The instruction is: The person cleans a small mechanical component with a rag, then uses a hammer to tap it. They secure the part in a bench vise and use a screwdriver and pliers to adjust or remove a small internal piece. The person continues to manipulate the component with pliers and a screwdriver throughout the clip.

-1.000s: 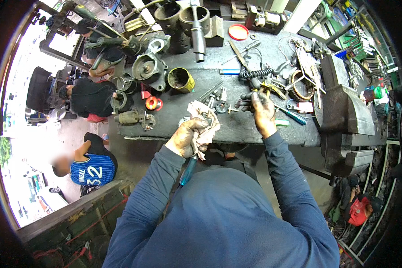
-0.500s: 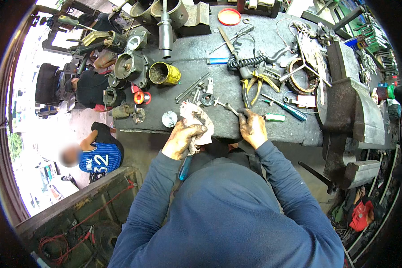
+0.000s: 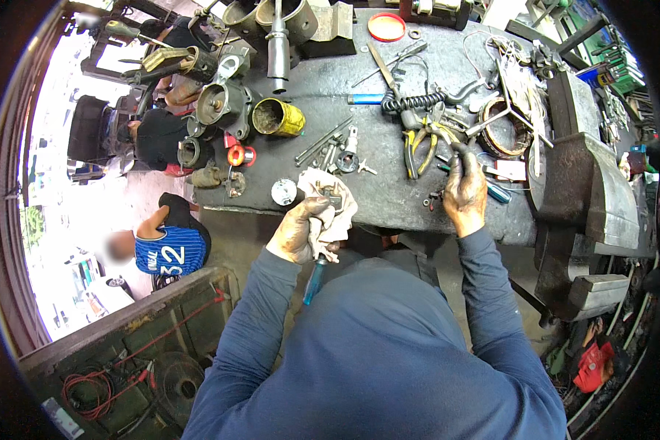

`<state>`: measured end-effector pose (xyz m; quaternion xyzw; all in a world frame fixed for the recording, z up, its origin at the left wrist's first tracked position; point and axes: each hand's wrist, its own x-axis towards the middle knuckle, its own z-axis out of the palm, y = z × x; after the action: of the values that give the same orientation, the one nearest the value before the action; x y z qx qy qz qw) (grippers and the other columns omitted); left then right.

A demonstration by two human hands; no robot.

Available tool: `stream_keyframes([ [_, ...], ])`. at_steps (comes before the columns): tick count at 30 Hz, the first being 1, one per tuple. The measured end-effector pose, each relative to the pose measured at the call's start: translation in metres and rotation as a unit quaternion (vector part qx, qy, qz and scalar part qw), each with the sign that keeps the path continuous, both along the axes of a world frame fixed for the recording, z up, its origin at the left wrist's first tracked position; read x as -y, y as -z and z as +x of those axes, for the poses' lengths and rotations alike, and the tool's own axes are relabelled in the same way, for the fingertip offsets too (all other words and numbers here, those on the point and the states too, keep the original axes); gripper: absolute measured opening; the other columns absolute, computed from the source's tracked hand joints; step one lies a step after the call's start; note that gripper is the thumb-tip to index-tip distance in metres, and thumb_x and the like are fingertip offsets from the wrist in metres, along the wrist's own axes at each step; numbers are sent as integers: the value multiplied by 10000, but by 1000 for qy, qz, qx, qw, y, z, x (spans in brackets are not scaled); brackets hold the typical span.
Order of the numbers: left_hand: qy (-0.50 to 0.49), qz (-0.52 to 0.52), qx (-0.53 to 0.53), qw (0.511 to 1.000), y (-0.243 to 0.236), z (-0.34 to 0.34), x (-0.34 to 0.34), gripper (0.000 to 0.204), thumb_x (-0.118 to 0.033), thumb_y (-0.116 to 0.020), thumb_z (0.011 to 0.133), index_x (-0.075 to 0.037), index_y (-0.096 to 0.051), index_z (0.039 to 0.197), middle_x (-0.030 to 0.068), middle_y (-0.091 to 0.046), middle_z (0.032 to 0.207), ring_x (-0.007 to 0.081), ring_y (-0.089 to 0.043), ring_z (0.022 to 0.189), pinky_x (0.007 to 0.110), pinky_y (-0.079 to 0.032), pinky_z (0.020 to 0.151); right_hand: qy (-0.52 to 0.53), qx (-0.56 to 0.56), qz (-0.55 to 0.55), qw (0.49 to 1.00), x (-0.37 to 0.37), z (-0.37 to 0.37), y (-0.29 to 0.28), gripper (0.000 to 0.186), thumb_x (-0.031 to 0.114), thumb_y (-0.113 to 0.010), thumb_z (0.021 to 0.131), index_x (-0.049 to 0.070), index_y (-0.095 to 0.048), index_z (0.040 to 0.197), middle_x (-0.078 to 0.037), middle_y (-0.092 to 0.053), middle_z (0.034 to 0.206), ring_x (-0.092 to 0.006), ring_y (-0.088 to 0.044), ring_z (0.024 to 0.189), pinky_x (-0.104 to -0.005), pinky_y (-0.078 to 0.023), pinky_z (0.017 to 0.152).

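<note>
My left hand (image 3: 298, 229) is closed round a crumpled, pale rag (image 3: 332, 233), with a small metal part (image 3: 333, 198) lying in its folds. A blue-handled tool (image 3: 314, 281) hangs below that hand, and I cannot tell whether my fingers grip it. Over the bench's right half my right hand (image 3: 466, 192) is raised, its fingers drawn together and pointing away from me. What they hold, if anything, is hidden. Just beyond its fingertips lie yellow-handled pliers (image 3: 412, 154). A blue screwdriver handle (image 3: 499, 193) shows beside it, and small hardware (image 3: 431, 199) lies to its left.
A bench vise (image 3: 601, 183) stands at the right. Along the left are a yellow can (image 3: 279, 118), a motor housing (image 3: 220, 106) and a solder spool (image 3: 240, 155). A copper-wound ring (image 3: 504, 128) lies before the vise. A person in a blue jersey (image 3: 170, 249) is beyond the bench's left end.
My right hand has moved right, away from the cross-shaped piece, and turned upward. The shaft by its fingers and the green handle beside it no longer show there. The rag has opened, exposing the metal part.
</note>
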<state>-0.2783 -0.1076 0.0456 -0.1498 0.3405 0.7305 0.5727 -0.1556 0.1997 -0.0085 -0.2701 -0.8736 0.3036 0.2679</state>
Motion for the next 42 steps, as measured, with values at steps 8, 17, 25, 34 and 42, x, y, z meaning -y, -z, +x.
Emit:
stream_keyframes([
  [8, -7, 7, -14, 1000, -4, -1, 0, 610, -541, -721, 927, -21, -649, 1237, 177, -702, 906, 228, -624, 619, 328, -460, 458, 15, 99, 187, 977, -28, -2, 16, 414, 120, -690, 905, 71, -639, 1313, -182, -681, 1111, -381, -660, 1032, -482, -551, 858],
  [17, 0, 11, -33, 999, -7, 1, 1, 616, -542, -731, 932, -5, -657, 1224, 166, -715, 882, 208, -649, 603, 304, -480, 450, -118, -22, -26, 992, 23, -12, -27, 249, 131, -760, 898, 25, -711, 1117, -194, -689, 1040, -394, -668, 979, -472, -542, 878],
  [25, -6, -55, -76, 996, 5, 9, -11, 422, -385, -662, 1023, -75, -637, 1308, 109, -746, 1133, 226, -759, 897, 367, -648, 718, -321, 73, -411, 850, 79, -30, -75, 353, 273, -715, 1009, -10, -722, 1221, -208, -763, 1106, -284, -745, 1009, -409, -569, 878],
  [34, 54, -115, -154, 980, 16, 14, -32, 448, -427, -531, 1095, -45, -622, 1310, 91, -750, 1038, 177, -744, 818, 314, -619, 695, -254, 163, -560, 772, 69, -29, -27, 294, 265, -722, 1013, 13, -766, 1158, -59, -772, 977, -107, -659, 877, -322, -557, 784],
  [42, 98, -106, -149, 978, 25, 36, -30, 555, -99, -696, 883, -18, -534, 1408, 91, -700, 1154, 180, -724, 920, 320, -620, 724, -272, 157, -640, 701, 70, 13, 4, 330, 207, -729, 1021, 14, -679, 1284, -1, -715, 952, -84, -653, 830, -254, -544, 730],
])
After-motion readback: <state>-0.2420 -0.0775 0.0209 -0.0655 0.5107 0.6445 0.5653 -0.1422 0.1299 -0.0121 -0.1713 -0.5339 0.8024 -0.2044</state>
